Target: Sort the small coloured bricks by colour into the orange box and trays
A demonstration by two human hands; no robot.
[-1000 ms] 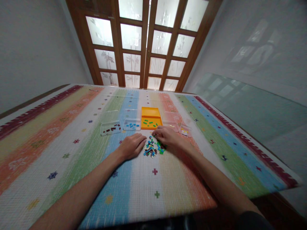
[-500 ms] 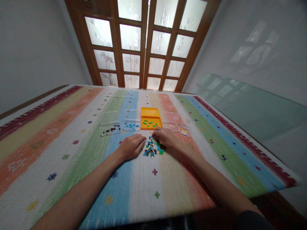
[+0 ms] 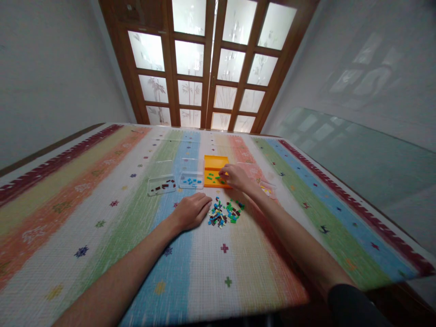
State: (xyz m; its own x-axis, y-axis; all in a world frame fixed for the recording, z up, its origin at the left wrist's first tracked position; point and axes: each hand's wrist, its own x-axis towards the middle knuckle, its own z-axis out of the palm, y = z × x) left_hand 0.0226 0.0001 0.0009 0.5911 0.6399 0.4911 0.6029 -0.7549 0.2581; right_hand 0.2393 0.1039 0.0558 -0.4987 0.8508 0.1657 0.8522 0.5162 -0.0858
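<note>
A heap of small coloured bricks [image 3: 225, 213] lies on the striped mat [image 3: 102, 218]. My left hand [image 3: 190, 211] rests on the mat just left of the heap, its fingers loosely curled and holding nothing. My right hand [image 3: 235, 176] reaches over the orange tray [image 3: 211, 162], which has green bricks in it. Its fingertips are pinched together above the tray; what they hold is too small to make out.
Left of the orange tray stand a clear box with blue bricks [image 3: 191, 180] and a clear box with dark red bricks [image 3: 161, 185]. Another clear box with yellow bricks [image 3: 267, 187] sits right of my right wrist. A glazed wooden door [image 3: 207, 68] stands beyond the table.
My right hand has lifted off the brick heap and moved forward over the orange tray. My left hand has stayed beside the heap.
</note>
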